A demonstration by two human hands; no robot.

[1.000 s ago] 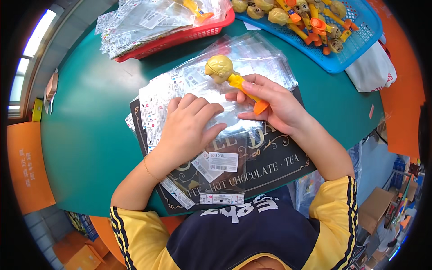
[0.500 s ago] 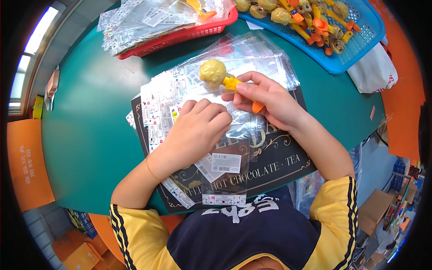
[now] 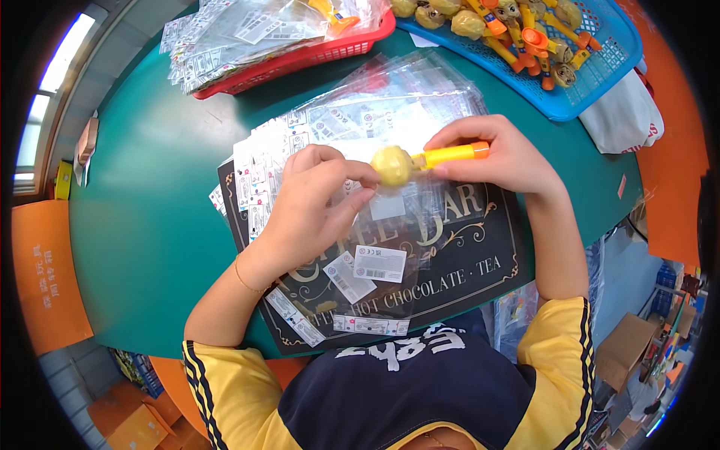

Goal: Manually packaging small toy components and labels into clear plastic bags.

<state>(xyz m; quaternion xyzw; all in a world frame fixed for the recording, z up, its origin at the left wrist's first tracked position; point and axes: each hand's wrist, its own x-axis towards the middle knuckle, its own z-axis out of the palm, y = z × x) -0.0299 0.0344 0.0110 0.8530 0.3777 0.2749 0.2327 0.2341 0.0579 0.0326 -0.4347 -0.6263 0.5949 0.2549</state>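
My right hand grips a toy wand by its yellow handle, thumb below and fingers above. The wand lies nearly level, and its round golden doll head points left, slightly blurred. Close against that head, my left hand pinches with thumb and forefinger at the upper part of a clear plastic bag; the film itself is hard to see there. The bag bears a white label and a printed strip at its near end. Beneath it spreads a stack of similar clear bags.
A black placemat with gold lettering lies under the bags on the green table. At the back left a red basket holds more bags and one wand. The blue basket at the back right holds several wands.
The wand has turned from slanting to nearly level, and its head has moved right and nearer to me. My right hand has shifted right along it. My left fingers have risen into a pinch.
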